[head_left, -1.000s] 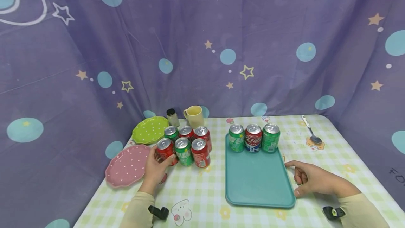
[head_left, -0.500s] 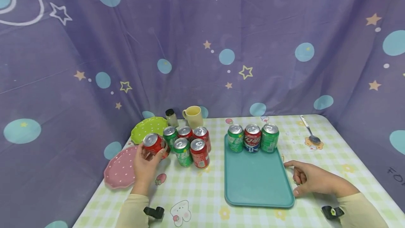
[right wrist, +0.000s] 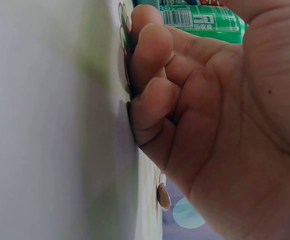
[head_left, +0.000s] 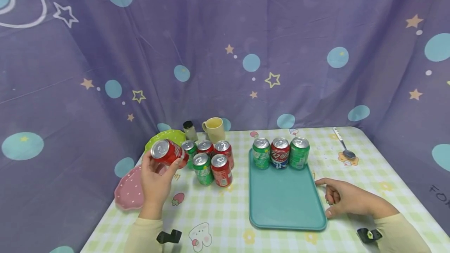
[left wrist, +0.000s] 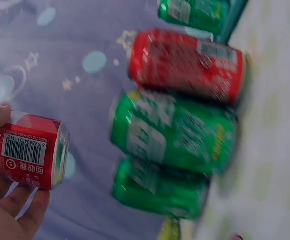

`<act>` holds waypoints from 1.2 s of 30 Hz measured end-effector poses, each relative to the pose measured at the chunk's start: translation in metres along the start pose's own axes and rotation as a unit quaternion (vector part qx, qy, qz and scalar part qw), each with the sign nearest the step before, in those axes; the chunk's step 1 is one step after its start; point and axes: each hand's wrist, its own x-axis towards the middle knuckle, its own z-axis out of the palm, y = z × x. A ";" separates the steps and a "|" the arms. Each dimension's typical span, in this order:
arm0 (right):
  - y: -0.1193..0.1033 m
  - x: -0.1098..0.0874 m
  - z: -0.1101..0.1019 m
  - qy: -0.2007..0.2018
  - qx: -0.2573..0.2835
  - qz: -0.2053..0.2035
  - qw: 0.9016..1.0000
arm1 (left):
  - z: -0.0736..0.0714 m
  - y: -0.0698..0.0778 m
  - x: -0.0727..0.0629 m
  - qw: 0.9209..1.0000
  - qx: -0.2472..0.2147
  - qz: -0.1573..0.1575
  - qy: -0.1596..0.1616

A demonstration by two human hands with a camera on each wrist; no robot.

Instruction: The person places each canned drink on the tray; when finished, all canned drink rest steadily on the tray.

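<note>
My left hand (head_left: 155, 176) grips a red can (head_left: 167, 153) and holds it tilted in the air, left of several red and green cans (head_left: 212, 158) standing on the table. The left wrist view shows that red can (left wrist: 30, 152) with its barcode facing me, fingers (left wrist: 7, 212) beneath it. A teal tray (head_left: 285, 203) lies at centre right. At its far end stand a green can (head_left: 261, 153), a red can (head_left: 280, 152) and another green can (head_left: 299, 152). My right hand (head_left: 346, 199) rests on the table by the tray's right edge, fingers loosely curled (right wrist: 152, 107), holding nothing.
A pink dotted plate (head_left: 127, 194) and a green dotted plate (head_left: 168, 136) lie at the table's left. A yellow mug (head_left: 215, 129) and a small jar (head_left: 190, 130) stand behind the cans. A spoon (head_left: 344, 146) lies at far right. Purple curtain behind.
My left hand has lifted the red can out of the front left of the cluster, moved it up and to the left, and tilted it. The right hand has stayed put.
</note>
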 end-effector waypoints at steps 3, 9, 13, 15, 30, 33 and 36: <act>0.000 0.000 0.000 0.002 -0.003 -0.001 1.000 | 0.008 0.017 -0.001 0.999 -0.026 0.025 -0.022; 0.001 0.001 0.000 0.003 0.000 -0.004 1.000 | 0.030 0.040 -0.004 0.995 -0.037 0.056 -0.073; 0.002 0.001 0.000 0.003 0.002 -0.005 1.000 | 0.049 0.048 -0.009 0.992 -0.053 0.037 -0.105; 0.001 0.001 0.000 0.003 0.002 -0.006 1.000 | 0.060 0.051 -0.012 0.990 -0.058 0.031 -0.121; 0.000 0.000 0.001 0.006 0.000 -0.003 1.000 | 0.155 0.057 -0.055 0.969 -0.049 -0.008 -0.241; 0.000 0.000 0.001 0.007 -0.003 -0.003 1.000 | 0.173 0.055 -0.062 0.964 -0.046 -0.020 -0.263; 0.000 0.000 0.001 0.006 -0.003 -0.003 1.000 | 0.189 0.052 -0.069 0.957 -0.046 -0.037 -0.284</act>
